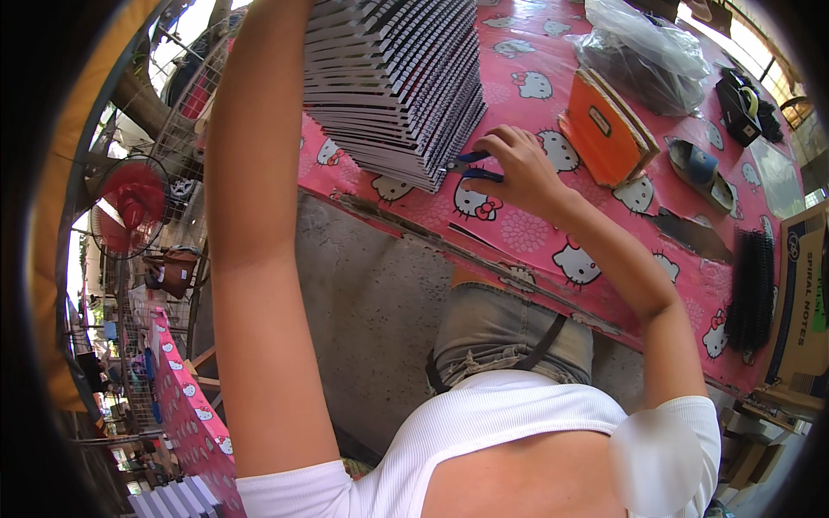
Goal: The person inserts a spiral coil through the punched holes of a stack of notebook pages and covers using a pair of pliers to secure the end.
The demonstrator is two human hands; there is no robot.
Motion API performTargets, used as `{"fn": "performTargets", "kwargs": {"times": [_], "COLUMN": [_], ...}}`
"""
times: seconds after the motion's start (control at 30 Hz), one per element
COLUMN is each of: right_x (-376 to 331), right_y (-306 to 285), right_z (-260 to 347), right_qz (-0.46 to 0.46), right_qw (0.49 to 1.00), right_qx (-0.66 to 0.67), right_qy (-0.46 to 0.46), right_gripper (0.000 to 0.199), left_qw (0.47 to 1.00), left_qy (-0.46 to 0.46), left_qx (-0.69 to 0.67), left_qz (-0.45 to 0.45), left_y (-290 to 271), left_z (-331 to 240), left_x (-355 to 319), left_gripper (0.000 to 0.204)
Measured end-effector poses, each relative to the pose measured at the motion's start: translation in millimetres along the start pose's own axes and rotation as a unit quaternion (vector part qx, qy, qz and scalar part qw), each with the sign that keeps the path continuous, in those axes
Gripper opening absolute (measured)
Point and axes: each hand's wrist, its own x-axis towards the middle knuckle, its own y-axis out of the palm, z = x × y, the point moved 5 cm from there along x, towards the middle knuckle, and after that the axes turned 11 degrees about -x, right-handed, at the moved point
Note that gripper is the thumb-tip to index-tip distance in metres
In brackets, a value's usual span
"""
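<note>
White ribbed top (pixel 484 432) and denim shorts (pixel 501 332) fill the bottom of the view, with bare concrete floor (pixel 371 293) beyond them. Both bare forearms rise from there toward the table (pixel 527 229), which wears a pink cloth printed with white cartoon cat faces.

At the table's near part, the right hand (pixel 518 168) rests with its fingers (pixel 496 138) curled closed around blue-handled pliers (pixel 471 166). The tool's tip points left and touches the lower edge of a tall, leaning stack of spiral-bound notebooks (pixel 397 73), grey and white along their edges. The left arm (pixel 250 216) reaches up past the left side of that stack; its hand lies beyond the top edge of the view, so whether those fingers are wide or gripping cannot be told.

Just right of the right hand stands an orange-covered pile of boards (pixel 604 129), tilted on the cloth. Farther right lies a blue and grey tool (pixel 699 168), and near the right edge a bundle of black spiral coils (pixel 753 289) sits beside a cardboard box (pixel 803 302).

At the far side, a clear plastic bag (pixel 643 52) holds dark contents, and a black tape dispenser (pixel 743 104) sits well apart to its right. Off to the left, away from the table, a red fan (pixel 129 203) stands behind wire racks.
</note>
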Motion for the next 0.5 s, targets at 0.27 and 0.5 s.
{"fn": "performTargets", "kwargs": {"times": [0.27,0.5], "right_x": [10.2,-8.1], "right_y": [8.7,34.6], "right_z": [-6.0,-32.2], "right_qz": [0.095,0.344], "right_qw": [0.989,0.795], "right_qx": [0.105,0.339], "right_qy": [0.051,0.367], "right_gripper": [0.038,0.047], "left_qw": [0.999,0.999], "left_qy": [0.002,-0.012], "left_qx": [-0.039,-0.034], "left_qz": [-0.007,-0.003], "left_y": [0.7,-0.3], "left_z": [-3.2,-6.4], "left_x": [0.8,2.9], "left_gripper": [0.03,0.03]}}
